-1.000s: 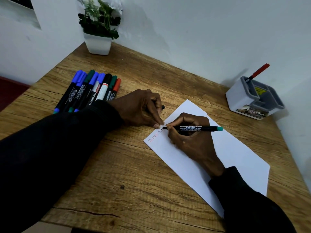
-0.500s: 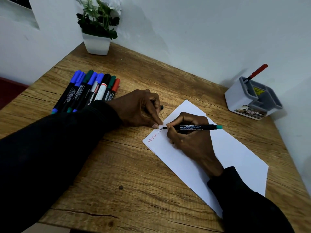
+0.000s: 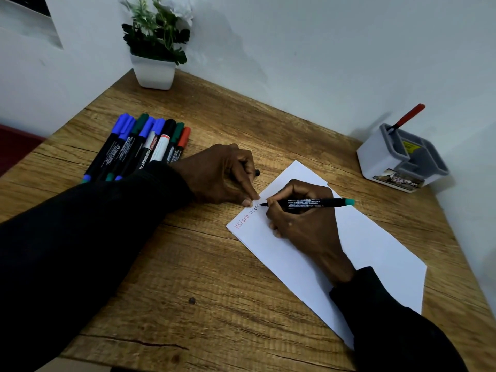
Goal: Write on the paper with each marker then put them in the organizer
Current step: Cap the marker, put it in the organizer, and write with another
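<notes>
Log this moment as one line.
right hand: writing on paper with teal-ended marker | left hand: grips small dark item, fingertip on paper edge | organizer: red-capped marker

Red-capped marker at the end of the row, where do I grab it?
I'd pinch the red-capped marker at its cap end, coming down from above and from its right. It lies flat, outermost in the row, with bare table on that side; its left side lies against a green-capped marker, and its near end is hidden under the left sleeve.
</notes>
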